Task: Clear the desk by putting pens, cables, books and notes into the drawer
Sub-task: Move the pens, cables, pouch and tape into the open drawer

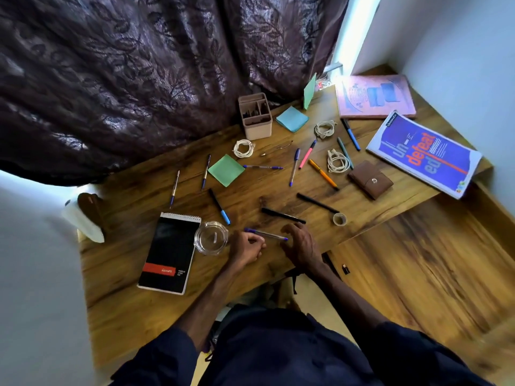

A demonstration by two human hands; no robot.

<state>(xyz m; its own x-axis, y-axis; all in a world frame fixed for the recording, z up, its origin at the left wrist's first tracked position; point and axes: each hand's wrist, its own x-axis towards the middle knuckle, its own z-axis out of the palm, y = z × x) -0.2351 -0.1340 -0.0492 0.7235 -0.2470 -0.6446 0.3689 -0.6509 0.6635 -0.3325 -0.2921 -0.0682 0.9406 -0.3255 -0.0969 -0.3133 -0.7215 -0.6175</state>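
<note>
Pinching clear pen (266,234), fingers (257,240) of left hand (246,247), right hand (301,245) clamped on it, glass dish (207,252) alongside.

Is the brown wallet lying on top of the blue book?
No, the brown wallet lies flat on the bare desk beside the blue book, with a gap of wood between them.

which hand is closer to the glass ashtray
Left. The left hand sits just right of the glass ashtray; the right hand is farther right, beyond the left.
</note>
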